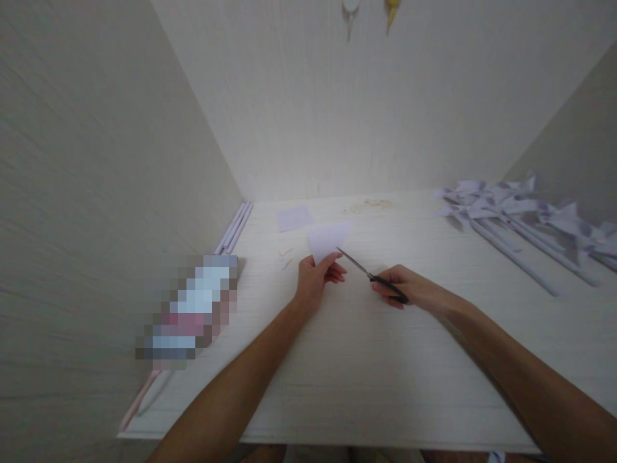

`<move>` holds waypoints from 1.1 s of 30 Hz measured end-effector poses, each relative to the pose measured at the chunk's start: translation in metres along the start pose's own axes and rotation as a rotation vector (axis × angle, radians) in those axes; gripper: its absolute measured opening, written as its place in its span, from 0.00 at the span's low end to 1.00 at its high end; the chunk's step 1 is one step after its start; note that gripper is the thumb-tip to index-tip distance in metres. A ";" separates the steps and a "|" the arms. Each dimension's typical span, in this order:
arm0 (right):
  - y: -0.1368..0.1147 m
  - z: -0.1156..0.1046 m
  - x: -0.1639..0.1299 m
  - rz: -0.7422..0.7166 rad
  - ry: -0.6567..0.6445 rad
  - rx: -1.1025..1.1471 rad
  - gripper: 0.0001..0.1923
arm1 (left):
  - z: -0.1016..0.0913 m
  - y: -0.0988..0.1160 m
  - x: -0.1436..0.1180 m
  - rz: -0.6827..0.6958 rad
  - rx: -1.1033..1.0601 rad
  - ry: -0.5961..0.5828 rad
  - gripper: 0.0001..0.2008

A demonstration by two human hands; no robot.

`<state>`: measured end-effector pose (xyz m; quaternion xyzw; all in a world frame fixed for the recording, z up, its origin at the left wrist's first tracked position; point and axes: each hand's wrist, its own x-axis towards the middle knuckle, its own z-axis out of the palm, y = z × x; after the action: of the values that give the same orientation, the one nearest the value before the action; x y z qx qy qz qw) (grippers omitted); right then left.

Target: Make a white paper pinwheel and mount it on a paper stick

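Pale desk; left hand pinches folded white paper triangle; scissors touching

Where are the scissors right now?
In the head view, the scissors are in the right hand, centre table, tips at the folded paper held by the left hand.

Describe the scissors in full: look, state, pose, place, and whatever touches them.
The scissors have black handles and slim grey, metal-looking blades. The right hand grips the handles, fingers wrapped around the loops. The blades point up and left, held low above the white table, and their tips meet the lower edge of the pale folded paper that the left hand holds. The blades look nearly closed; the picture is too small to be sure.
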<state>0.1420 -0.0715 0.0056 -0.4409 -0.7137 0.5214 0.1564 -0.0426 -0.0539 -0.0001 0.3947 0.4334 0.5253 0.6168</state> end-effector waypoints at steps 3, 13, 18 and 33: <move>0.000 0.001 0.000 0.002 0.011 0.011 0.24 | 0.000 0.000 0.000 -0.001 0.004 -0.005 0.10; -0.010 0.001 -0.002 0.012 0.011 -0.009 0.24 | -0.001 -0.001 0.001 0.007 -0.033 -0.018 0.10; -0.004 -0.001 -0.001 0.012 0.052 0.061 0.25 | -0.004 -0.001 0.002 0.017 -0.070 -0.026 0.14; -0.007 -0.046 0.024 0.088 0.367 -0.008 0.17 | -0.003 -0.001 0.002 -0.005 -0.111 -0.028 0.12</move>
<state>0.1566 -0.0254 0.0251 -0.5601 -0.6553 0.4357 0.2590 -0.0453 -0.0519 -0.0018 0.3661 0.3958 0.5415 0.6451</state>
